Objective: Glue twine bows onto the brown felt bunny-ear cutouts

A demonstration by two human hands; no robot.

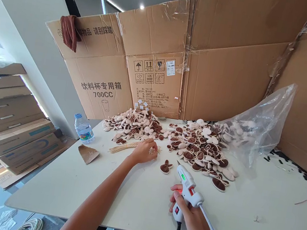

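Note:
My right hand grips a white hot glue gun, its nozzle aimed up-left toward a small brown bow-shaped piece lying on the white table. My left hand rests on the table with fingers curled, pinching something small and pale beside a bundle of thin cream strings. A heap of beige and brown fabric pieces lies beyond the left hand. A second heap of brown-and-cream bows sits to the right of it.
A tall cardboard wall stands along the table's far and right sides. A clear plastic bag with more pieces lies at the right. A water bottle and a cardboard scrap are at the left. Flattened boxes are stacked beyond the table's left edge.

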